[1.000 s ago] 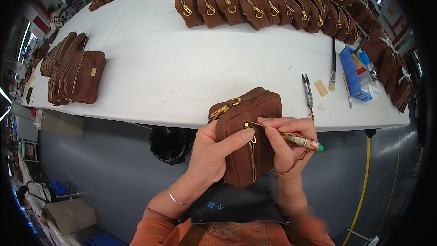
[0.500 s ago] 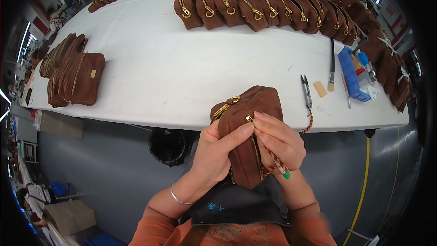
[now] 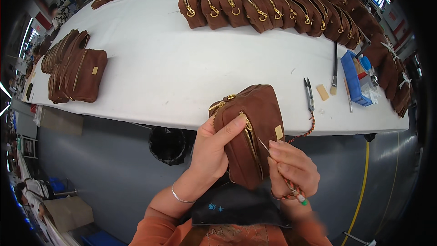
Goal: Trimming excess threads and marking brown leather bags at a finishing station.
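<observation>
A brown zippered pouch (image 3: pixel 265 109) is tilted in front of me at the table's near edge. My left hand (image 3: pixel 210 148) is closed around its left side, the thumb pressing by the gold zipper pull (image 3: pixel 248 125). The zipper's slot stands slightly parted below that thumb. To the right, just off the pouch, my right hand (image 3: pixel 296 166) pinches a thin, pointed, needle-like tool (image 3: pixel 263 144), its tip towards the zipper. A braided orange-and-dark cord with a green end (image 3: pixel 304 202) hangs at my right wrist. A small gold label (image 3: pixel 279 132) shows on the pouch.
Thread snips (image 3: pixel 309 94) on a braided cord, a tan block (image 3: pixel 322 92), a brush (image 3: pixel 334 70) and a blue tray (image 3: pixel 354 79) lie on the right of the white table (image 3: pixel 182 73). Brown pouches (image 3: pixel 259 7) fill the far side; more (image 3: pixel 86 75) stand left.
My right hand has moved off the zipper, rightward and down, baring the pointed tool and the gold label. The zipper pull now lies along the slot under my left thumb.
</observation>
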Demonstrator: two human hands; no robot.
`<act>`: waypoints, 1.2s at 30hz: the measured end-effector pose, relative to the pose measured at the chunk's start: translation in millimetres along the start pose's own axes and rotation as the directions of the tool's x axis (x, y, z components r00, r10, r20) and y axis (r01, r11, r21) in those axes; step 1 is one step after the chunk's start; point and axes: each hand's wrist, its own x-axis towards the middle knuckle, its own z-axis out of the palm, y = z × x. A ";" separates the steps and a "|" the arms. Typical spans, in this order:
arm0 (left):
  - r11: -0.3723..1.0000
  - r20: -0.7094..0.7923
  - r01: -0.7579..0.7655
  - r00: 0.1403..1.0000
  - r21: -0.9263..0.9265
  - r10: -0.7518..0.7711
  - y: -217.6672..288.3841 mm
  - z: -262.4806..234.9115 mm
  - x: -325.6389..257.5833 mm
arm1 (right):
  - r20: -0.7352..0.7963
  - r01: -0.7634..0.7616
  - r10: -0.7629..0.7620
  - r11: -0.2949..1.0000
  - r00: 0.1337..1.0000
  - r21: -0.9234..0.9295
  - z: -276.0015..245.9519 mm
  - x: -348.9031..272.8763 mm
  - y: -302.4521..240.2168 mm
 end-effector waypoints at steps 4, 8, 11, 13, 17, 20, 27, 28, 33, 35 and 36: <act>0.999 0.055 0.005 0.998 0.038 -0.007 -2.2 2.3 -7.6 | -0.109 -0.314 0.374 0.877 0.921 0.363 5.7 6.2 6.7; 0.997 0.098 0.023 0.995 0.071 -0.029 -3.2 4.8 -11.3 | -0.080 -0.422 0.536 0.740 0.840 0.524 4.1 8.8 17.7; 0.996 0.095 0.017 0.995 0.086 -0.025 -4.3 5.3 -12.1 | -0.077 -0.432 0.564 0.706 0.822 0.561 4.4 8.8 17.9; 0.996 0.094 0.016 0.995 0.083 -0.024 -5.0 6.2 -12.8 | -0.059 -0.437 0.566 0.696 0.823 0.570 4.5 8.3 18.7; 0.995 0.114 0.013 0.993 0.101 -0.025 -5.4 3.6 -13.0 | -0.039 -0.455 0.573 0.688 0.818 0.565 2.9 8.6 19.3; 0.996 0.112 0.014 0.993 0.092 -0.025 -5.0 6.0 -13.6 | -0.029 -0.474 0.578 0.695 0.815 0.542 1.3 9.0 19.3; 0.994 0.107 0.008 0.994 0.111 -0.020 -5.5 4.7 -13.9 | -0.010 -0.482 0.577 0.692 0.817 0.537 -0.2 9.2 20.8; 0.993 0.108 0.007 0.994 0.119 -0.021 -5.3 4.1 -13.6 | -0.005 -0.484 0.580 0.685 0.815 0.545 -0.3 9.2 21.3; 0.992 0.105 0.015 0.994 0.121 -0.028 -6.1 4.4 -12.6 | 0.003 -0.510 0.593 0.691 0.805 0.512 -2.0 10.2 21.1; 0.992 0.116 0.022 0.993 0.125 -0.037 -6.7 3.8 -12.1 | -0.007 -0.522 0.607 0.689 0.795 0.502 -1.0 10.1 18.4; 0.992 0.118 0.023 0.992 0.125 -0.038 -7.4 4.5 -11.7 | -0.049 -0.478 0.551 0.762 0.833 0.437 0.0 8.6 16.4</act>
